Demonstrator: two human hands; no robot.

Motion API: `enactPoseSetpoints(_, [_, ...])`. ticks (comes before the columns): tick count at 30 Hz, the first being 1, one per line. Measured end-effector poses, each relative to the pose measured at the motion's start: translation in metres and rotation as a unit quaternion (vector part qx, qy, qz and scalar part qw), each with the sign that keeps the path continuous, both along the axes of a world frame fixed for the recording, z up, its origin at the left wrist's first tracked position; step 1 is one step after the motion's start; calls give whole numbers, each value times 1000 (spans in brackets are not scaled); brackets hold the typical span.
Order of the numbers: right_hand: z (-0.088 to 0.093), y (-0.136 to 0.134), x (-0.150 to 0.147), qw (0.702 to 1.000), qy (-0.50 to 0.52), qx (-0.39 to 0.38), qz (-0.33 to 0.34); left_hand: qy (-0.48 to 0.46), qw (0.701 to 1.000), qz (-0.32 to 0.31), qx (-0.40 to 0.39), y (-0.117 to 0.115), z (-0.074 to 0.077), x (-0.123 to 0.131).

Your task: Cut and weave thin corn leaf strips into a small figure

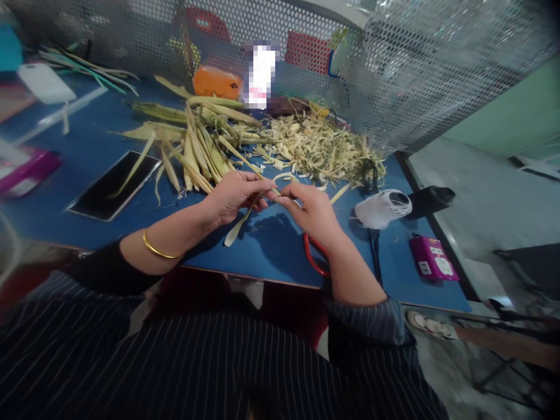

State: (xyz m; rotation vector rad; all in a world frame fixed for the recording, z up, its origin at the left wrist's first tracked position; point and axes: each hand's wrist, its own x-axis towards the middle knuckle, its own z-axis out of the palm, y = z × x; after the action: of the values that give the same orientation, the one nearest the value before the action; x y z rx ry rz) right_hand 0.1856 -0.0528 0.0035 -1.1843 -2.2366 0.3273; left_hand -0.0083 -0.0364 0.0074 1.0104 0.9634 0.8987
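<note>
My left hand (238, 195) and my right hand (312, 213) meet above the front of the blue table (280, 256). Both pinch a thin strip of dried corn husk (236, 231), whose pale wide end hangs below my left hand. A loop of it or of another strip rises over the fingertips; I cannot tell which. Beneath my right wrist lies a red handle loop (315, 256), probably of scissors, mostly hidden. Behind my left hand is a heap of long dried husks (192, 157). A pile of short husk scraps (319, 146) spreads behind my right hand.
A dark phone (109, 189) lies at left under a husk strip. At right are a spool of white thread (380, 209), a black object (431, 201) and a purple packet (433, 256). An orange pouch (216, 83) sits before the perforated metal screen (258, 23).
</note>
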Motion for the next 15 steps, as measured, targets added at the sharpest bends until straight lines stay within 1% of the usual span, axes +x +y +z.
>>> enactPoseSetpoints(2, [-1,0,-1,1000,-19,2,14,4,1000,10,12,-1,-3,2])
enactPoseSetpoints(4, [-1,1,0,998,-56,21,33,4,999,28,15,-2,-8,4])
enactPoseSetpoints(7, [0,2,2,987,-136,63,62,-2,998,61,5,-1,-14,8])
enactPoseSetpoints(9, [2,2,3,982,-161,79,62,-8,998,61,-8,0,-15,9])
enactPoseSetpoints(11, [3,1,3,986,-133,89,36,-13,999,40,-15,1,-12,8])
enactPoseSetpoints(13, [5,0,3,993,-53,102,-8,-8,1000,13,-7,0,-7,6])
enactPoseSetpoints(15, [5,0,1,991,39,114,-57,13,1000,-19,12,-3,-2,4])
